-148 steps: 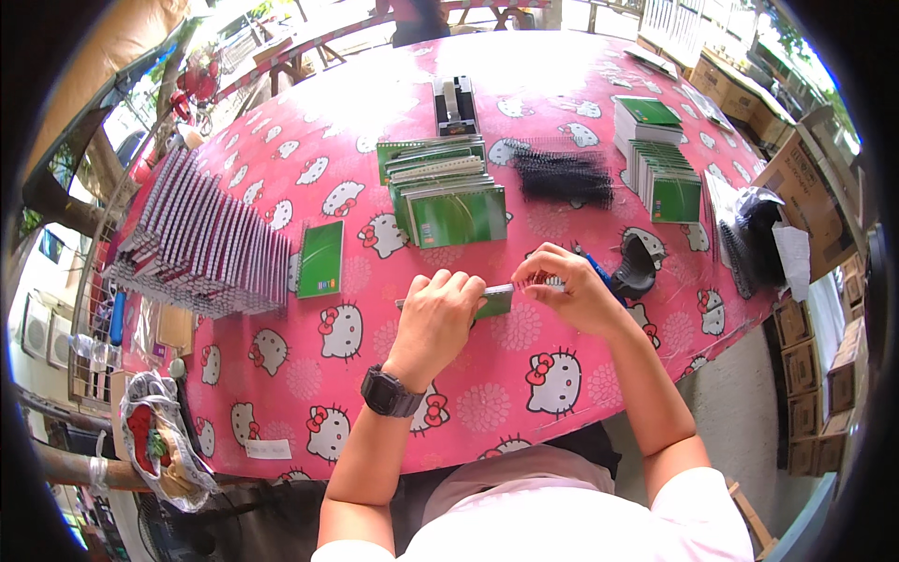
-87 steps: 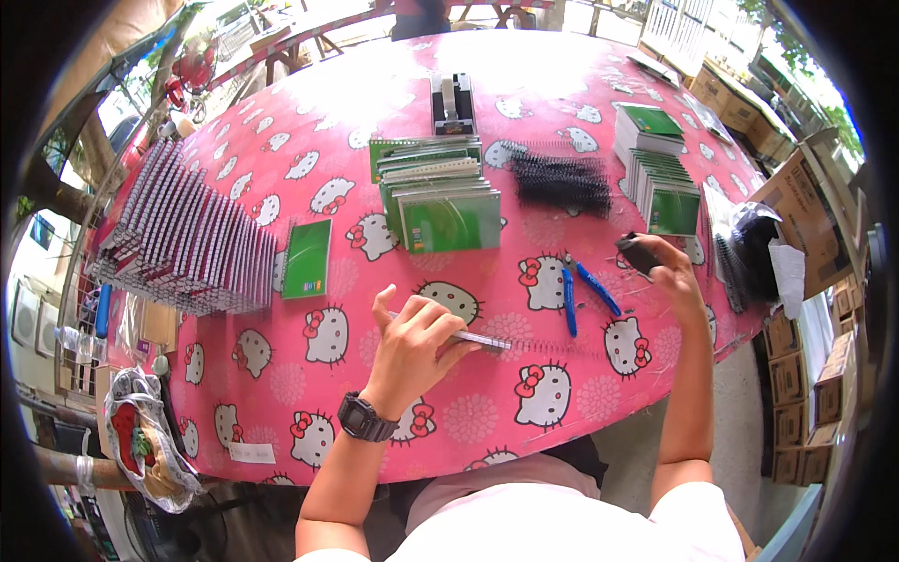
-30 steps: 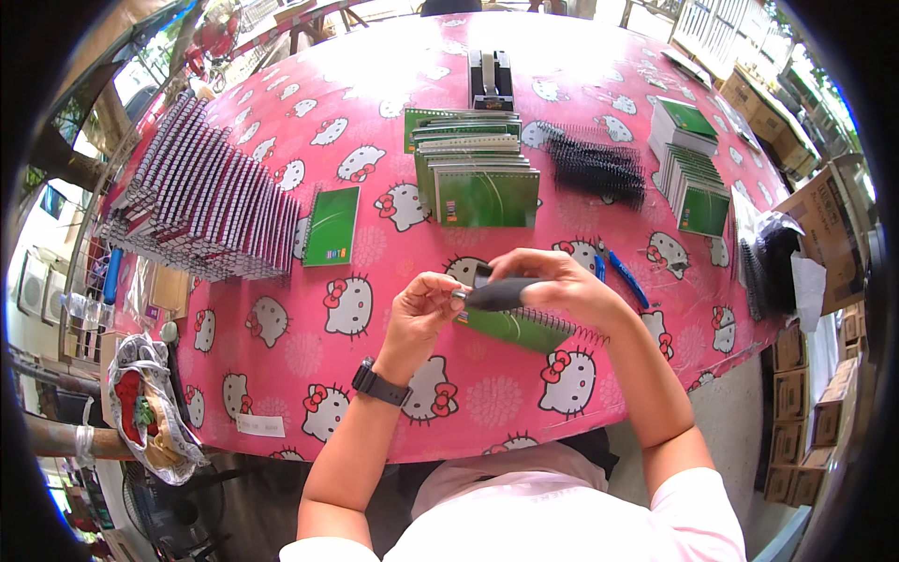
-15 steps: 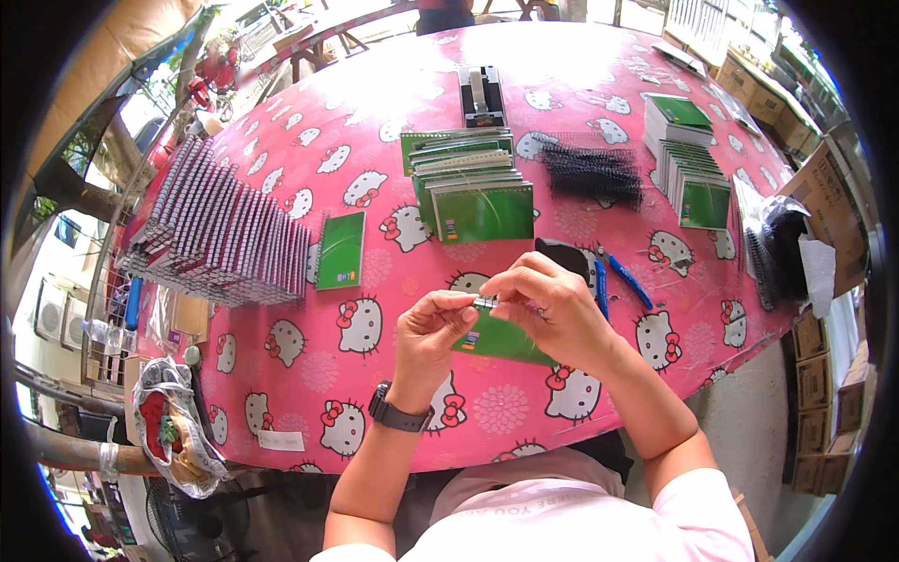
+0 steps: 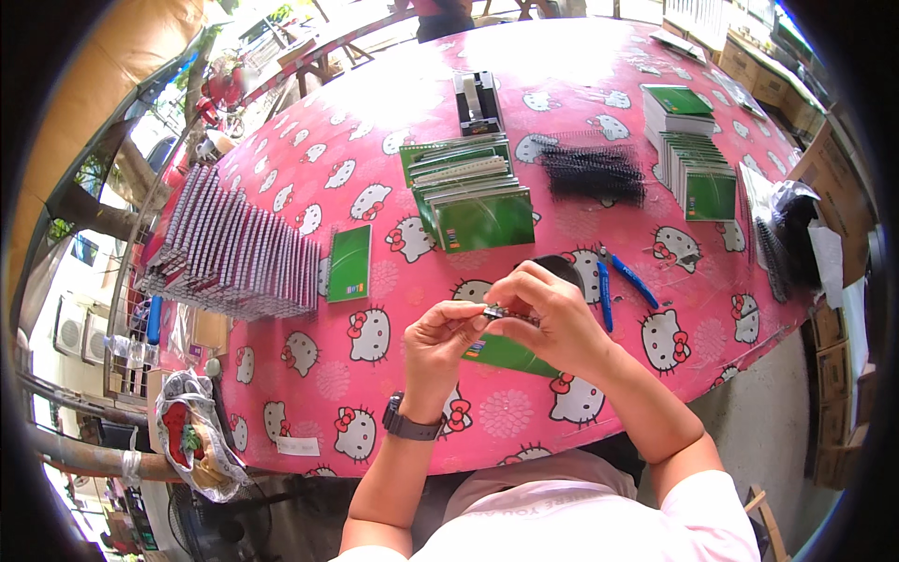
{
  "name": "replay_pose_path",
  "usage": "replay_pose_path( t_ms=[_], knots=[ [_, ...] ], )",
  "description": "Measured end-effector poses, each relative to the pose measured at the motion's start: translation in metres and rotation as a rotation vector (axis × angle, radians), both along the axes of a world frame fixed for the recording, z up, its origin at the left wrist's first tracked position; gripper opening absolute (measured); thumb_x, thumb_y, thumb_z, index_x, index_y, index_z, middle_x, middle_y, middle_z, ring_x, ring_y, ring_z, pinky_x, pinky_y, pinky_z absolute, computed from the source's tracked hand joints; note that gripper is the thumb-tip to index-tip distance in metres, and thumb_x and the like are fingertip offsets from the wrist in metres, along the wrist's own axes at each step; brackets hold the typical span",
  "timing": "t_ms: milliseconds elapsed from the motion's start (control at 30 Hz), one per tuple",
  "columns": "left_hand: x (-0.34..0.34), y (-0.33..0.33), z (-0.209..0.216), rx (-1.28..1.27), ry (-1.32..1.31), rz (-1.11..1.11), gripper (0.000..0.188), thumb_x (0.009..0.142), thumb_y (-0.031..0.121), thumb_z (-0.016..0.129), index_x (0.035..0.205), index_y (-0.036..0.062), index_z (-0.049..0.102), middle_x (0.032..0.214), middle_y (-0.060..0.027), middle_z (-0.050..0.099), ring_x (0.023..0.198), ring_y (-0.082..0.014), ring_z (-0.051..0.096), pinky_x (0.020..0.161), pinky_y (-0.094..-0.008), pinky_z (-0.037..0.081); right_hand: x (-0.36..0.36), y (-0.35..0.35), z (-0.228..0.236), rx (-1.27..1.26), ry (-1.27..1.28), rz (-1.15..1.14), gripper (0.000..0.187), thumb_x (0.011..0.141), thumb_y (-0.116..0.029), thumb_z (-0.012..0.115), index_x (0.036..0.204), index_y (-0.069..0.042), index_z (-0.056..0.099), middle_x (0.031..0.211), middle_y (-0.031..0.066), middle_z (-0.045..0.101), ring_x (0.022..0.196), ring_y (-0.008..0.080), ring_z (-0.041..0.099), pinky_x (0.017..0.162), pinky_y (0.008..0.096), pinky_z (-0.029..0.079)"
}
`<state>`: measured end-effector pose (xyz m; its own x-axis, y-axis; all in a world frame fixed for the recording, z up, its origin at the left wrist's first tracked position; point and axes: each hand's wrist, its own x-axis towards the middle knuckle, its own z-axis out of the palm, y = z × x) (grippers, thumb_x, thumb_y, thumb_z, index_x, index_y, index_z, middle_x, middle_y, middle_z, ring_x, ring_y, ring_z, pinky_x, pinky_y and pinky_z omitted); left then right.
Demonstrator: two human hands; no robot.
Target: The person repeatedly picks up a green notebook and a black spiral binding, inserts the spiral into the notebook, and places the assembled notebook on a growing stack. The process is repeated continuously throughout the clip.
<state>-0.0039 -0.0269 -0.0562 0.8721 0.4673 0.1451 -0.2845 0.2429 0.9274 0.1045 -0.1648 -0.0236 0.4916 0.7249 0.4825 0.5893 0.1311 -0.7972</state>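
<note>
From here I see the left hand (image 5: 442, 335) with thumb and forefinger pinched narrow on the coiled edge of a green notebook (image 5: 513, 355). The right hand (image 5: 552, 317) has its fingers curled in at that same edge, closed on it too. The notebook is over the middle of the worktop (image 5: 581, 433), toward the near edge; I can't tell whether it rests there or is slightly raised. Just beyond the right hand lies a dark object (image 5: 562, 266), partly hidden, and beside it blue pliers (image 5: 629, 281), spread apart.

Along the worktop's left edge stands a big stack (image 5: 242, 245), with a lone pad (image 5: 350, 264) just to its right. Farther in, a row of pads (image 5: 487, 223) stands before the tape dispenser (image 5: 478, 101). Black coils (image 5: 592, 174) lie between that row and the green piles (image 5: 710, 195) near the right edge.
</note>
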Motion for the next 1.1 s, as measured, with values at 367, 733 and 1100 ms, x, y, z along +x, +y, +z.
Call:
replay_pose_path(
  t_ms=[367,733,1100],
  knots=[
    [-0.006,-0.008,0.001,0.256,-0.091,0.089,0.013,0.083,-0.006,0.066,0.093,0.0012,0.064,0.091,-0.0031,0.062,0.079,-0.0072,0.058,0.067,-0.0196,0.048,-0.010,0.000,0.009,-0.180,0.125,-0.020,0.020,0.087,-0.018,0.066,0.087,0.001,0.058,0.079,0.0120,0.059,0.066,0.0236,0.058,0.059,0.0320,0.045],
    [-0.002,0.020,0.004,0.599,0.113,0.269,0.012,0.087,0.002,0.061,0.098,0.0060,0.059,0.077,-0.0011,0.060,0.072,-0.0090,0.057,0.063,-0.0250,0.046,-0.017,0.011,0.000,-0.086,-0.209,-0.049,0.042,0.089,-0.031,0.061,0.118,-0.002,0.051,0.114,0.0189,0.055,0.106,0.0352,0.052,0.092,0.0415,0.042],
    [0.048,0.223,0.017,1.846,0.506,0.550,0.034,0.095,0.036,0.048,0.117,0.0111,0.051,0.113,-0.0134,0.056,0.102,-0.0274,0.054,0.087,-0.0492,0.040,0.020,0.005,-0.016,-0.115,-0.265,-0.109,0.034,0.084,-0.019,0.066,0.114,-0.005,0.057,0.116,0.0143,0.056,0.110,0.0342,0.048,0.095,0.0426,0.041]
  ],
)
